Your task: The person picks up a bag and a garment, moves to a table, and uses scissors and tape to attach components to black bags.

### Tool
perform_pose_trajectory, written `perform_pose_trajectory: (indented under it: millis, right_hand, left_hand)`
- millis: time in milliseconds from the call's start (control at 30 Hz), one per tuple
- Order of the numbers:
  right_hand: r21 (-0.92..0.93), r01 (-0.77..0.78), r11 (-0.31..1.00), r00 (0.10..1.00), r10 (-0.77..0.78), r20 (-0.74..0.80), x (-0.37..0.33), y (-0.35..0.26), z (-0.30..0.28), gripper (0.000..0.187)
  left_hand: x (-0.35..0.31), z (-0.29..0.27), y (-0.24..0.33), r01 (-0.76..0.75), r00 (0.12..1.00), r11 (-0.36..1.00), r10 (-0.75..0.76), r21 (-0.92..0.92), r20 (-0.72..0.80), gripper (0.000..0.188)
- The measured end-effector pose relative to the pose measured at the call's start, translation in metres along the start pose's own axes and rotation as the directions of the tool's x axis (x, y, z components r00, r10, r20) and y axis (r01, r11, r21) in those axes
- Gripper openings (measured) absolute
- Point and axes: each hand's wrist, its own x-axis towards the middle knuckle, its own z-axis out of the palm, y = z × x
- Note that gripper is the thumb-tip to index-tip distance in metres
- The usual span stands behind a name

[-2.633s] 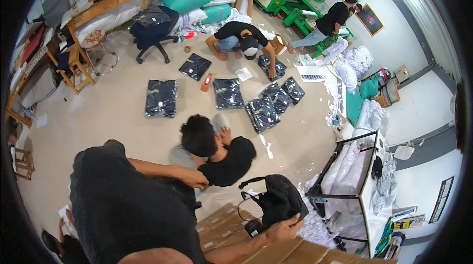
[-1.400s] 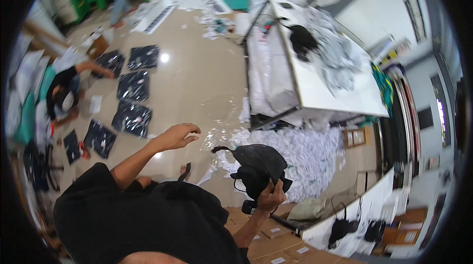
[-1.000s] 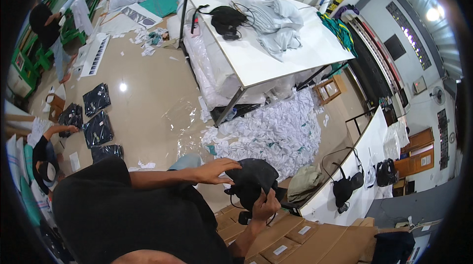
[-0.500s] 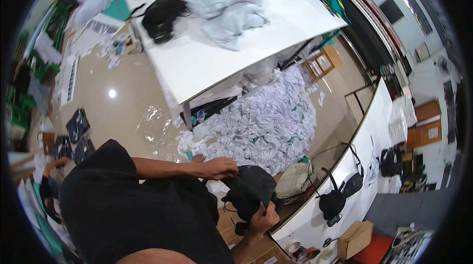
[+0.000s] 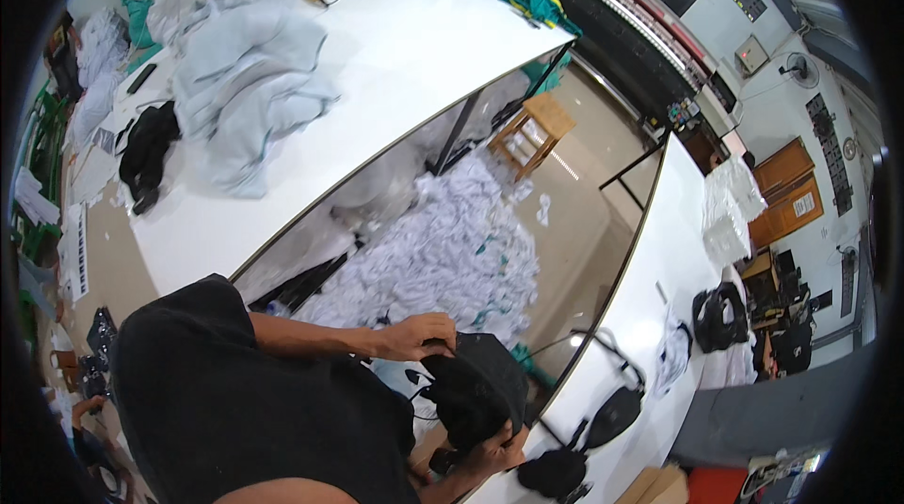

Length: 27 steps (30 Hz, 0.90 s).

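Left fingers (image 5: 437, 327) and right fingers (image 5: 496, 448) (all curled) grip a black fabric item (image 5: 477, 389).

A wide fisheye camera looks down from the person's head, on the near side of the large white tabletop (image 5: 395, 52), and faces obliquely across it. The left hand (image 5: 419, 336) and right hand (image 5: 499, 449) show close up, nearer the lens than the tabletop.
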Motion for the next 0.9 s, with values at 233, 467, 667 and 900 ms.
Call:
perform_pose_trajectory:
  millis: [233,467,667,900]
  right_hand:
    - [0.135,-0.075,0.988,0.994,0.085,-0.067,0.201,0.020,0.070,0.040]
    - [0.085,-0.087,0.993,0.968,0.105,-0.227,0.376,0.068,0.156,0.039]
    - [-0.038,-0.228,0.973,0.925,0.204,-0.322,0.518,0.113,0.205,0.038]
    - [-0.046,-0.367,0.929,0.830,0.305,-0.467,0.639,0.174,0.251,0.042]
  left_hand:
    - [0.206,-0.016,-0.057,0.000,0.998,0.999,-0.002,-0.036,-0.058,0.016]
    - [0.407,-0.012,-0.167,-0.069,0.998,0.996,0.069,-0.062,-0.002,0.015]
    - [0.582,0.011,-0.263,-0.095,0.980,0.978,0.125,-0.184,0.155,0.015]
    - [0.767,0.067,-0.353,-0.205,0.889,0.950,0.281,-0.234,0.363,0.014]
